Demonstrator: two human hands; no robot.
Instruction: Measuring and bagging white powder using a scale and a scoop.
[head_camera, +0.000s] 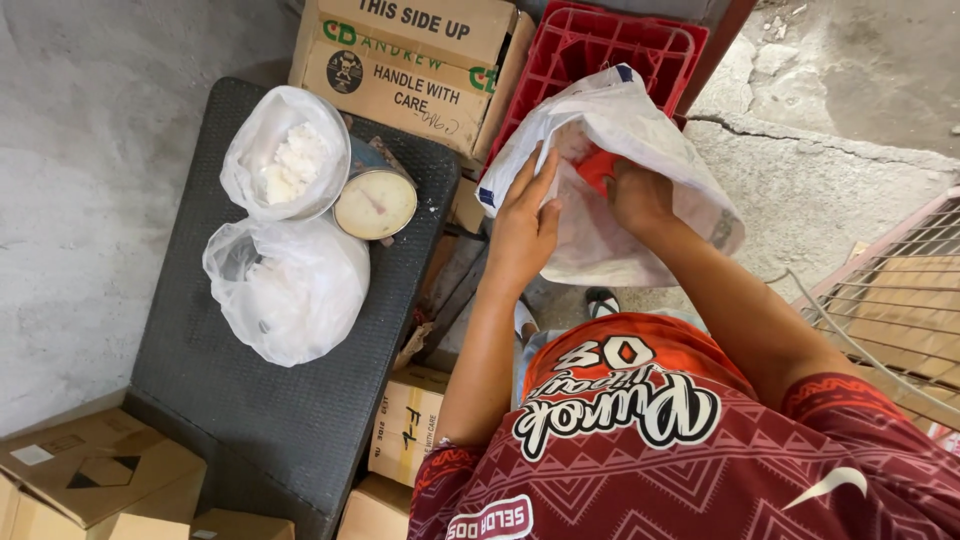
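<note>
A large white plastic sack (640, 130) is held up in front of me over a red plastic crate (590, 45). My left hand (525, 220) lies flat against the sack's outer side, fingers pointing up. My right hand (638, 195) reaches into the sack's opening, its fingers hidden inside. On a dark rubber-topped platform (270, 400) to the left stand two clear plastic bags: one (285, 150) open with white powder showing, the other (290, 285) closed and lying lower. A round dial scale (375, 203) sits beside them.
Cardboard boxes stand behind the platform (410, 60), below it at the lower left (90, 470), and near my knees (405, 425). A wire mesh rack (890, 300) is at the right. The floor is bare grey concrete, cracked at the upper right.
</note>
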